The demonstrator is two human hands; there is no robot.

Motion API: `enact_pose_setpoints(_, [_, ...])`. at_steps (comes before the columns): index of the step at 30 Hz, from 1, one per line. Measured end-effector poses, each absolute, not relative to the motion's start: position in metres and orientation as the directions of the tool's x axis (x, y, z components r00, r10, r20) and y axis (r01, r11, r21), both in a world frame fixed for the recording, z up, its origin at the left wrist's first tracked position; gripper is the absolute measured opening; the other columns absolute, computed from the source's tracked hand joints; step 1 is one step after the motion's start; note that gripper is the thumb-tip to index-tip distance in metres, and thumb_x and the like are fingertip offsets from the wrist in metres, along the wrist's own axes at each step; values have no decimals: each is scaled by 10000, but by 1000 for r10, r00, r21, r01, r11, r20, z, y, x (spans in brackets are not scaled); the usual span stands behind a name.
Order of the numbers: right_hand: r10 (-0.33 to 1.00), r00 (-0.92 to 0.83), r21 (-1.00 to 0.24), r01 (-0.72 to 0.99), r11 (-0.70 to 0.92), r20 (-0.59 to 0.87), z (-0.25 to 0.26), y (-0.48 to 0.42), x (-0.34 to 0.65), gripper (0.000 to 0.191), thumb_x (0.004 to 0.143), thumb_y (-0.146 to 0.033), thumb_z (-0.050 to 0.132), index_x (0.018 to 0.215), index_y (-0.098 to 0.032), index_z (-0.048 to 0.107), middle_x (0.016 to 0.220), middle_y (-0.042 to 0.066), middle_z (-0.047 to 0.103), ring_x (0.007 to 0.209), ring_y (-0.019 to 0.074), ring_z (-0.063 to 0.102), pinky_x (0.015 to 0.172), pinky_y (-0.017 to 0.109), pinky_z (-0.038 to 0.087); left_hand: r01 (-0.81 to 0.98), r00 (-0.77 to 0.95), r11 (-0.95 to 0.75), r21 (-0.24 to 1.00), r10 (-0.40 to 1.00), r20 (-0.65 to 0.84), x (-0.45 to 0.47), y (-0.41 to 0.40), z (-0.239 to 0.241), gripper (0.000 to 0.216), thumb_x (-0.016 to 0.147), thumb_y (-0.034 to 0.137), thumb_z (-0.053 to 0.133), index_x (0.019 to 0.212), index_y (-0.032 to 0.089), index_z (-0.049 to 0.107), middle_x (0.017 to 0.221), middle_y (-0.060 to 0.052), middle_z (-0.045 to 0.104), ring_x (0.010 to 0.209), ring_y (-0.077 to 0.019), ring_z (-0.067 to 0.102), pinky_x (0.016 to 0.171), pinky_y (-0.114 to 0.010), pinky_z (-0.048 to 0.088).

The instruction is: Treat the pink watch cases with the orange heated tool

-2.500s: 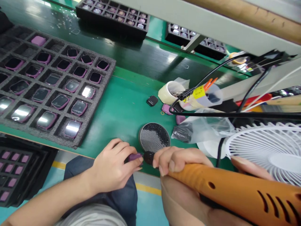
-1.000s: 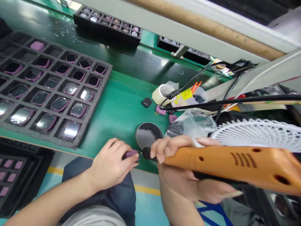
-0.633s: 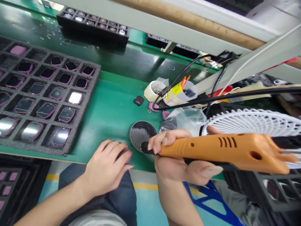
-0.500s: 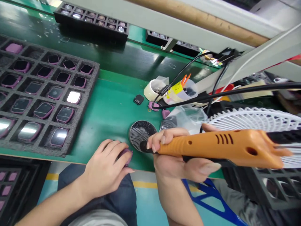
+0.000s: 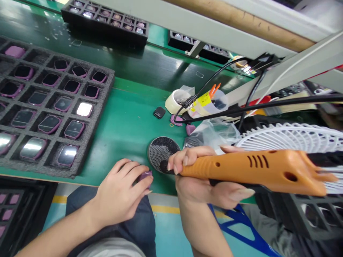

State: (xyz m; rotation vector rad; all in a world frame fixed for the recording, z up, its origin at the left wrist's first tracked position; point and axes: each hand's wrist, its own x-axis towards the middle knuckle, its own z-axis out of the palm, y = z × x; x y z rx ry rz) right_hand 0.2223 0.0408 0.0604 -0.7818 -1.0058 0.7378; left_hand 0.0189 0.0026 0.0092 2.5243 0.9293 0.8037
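My left hand holds a small purple smartwatch body, mostly hidden by my fingers, just off the green bench's front edge. My right hand grips an orange soldering iron by its slotted handle. The iron's black tip sits at the lower right edge of a round black perforated tip-cleaning pad. About 50 px of bench separates the tip from the purple piece. Left of my hands, a grey foam tray holds several purple-framed smartwatches in its cells.
Behind the pad are a tape roll, a small black part, a labelled plastic cup and a plastic bag. A white fan guard stands at right. Black cables cross above. Black trays line the back.
The iron has swung from angling down-right to nearly level, and its tip has moved away from the purple piece to the pad's edge. My left hand has closed further over the piece.
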Motion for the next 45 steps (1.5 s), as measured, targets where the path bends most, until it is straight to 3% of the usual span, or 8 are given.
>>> enact_pose_setpoints(7, [832,366,-836,-206,508,416,62,39,218,532,925,-766,833,1273,-389,691,798,-71,696,443,157,553,418,323,531,493,618,-735,465,672,408,20,3,8,217,1106,292,754,1313,233,781,1347,-91,788,1186,-295,696,1116,-524,532])
enact_pose_setpoints(12, [846,379,-860,-198,470,375,80,22,224,498,952,-757,828,1306,-415,751,874,-41,738,558,193,619,514,386,598,497,603,-734,462,675,424,22,4,7,207,1102,309,770,1296,239,789,1300,-87,790,1141,-287,697,1073,-522,541])
enact_pose_setpoints(23, [893,239,-855,-278,438,381,77,12,213,415,1033,-663,791,1367,-420,751,898,-27,718,608,190,649,556,391,599,505,604,-731,458,679,417,21,3,7,176,1106,324,766,1262,247,791,1307,-84,787,1159,-287,700,1089,-519,531])
enact_pose_setpoints(32, [911,183,-859,-306,411,371,73,14,217,659,946,-939,657,1386,-460,764,884,-30,723,614,184,665,569,385,602,514,603,-721,464,689,402,22,3,8,171,1108,340,769,1258,263,801,1309,-76,794,1157,-274,706,1089,-514,547])
enact_pose_setpoints(39, [927,169,-886,-279,369,333,70,12,215,543,932,-826,804,1381,-525,754,877,-50,712,621,188,675,570,378,582,522,597,-721,455,690,409,23,5,8,175,1111,358,762,1252,264,803,1337,-76,793,1184,-286,706,1096,-510,543])
enact_pose_setpoints(45, [908,210,-882,-238,406,361,68,11,208,559,964,-885,701,1328,-466,774,837,-33,713,610,203,666,539,380,571,525,597,-719,455,692,406,23,5,8,200,1114,375,760,1268,255,802,1317,-74,790,1177,-284,694,1100,-510,541])
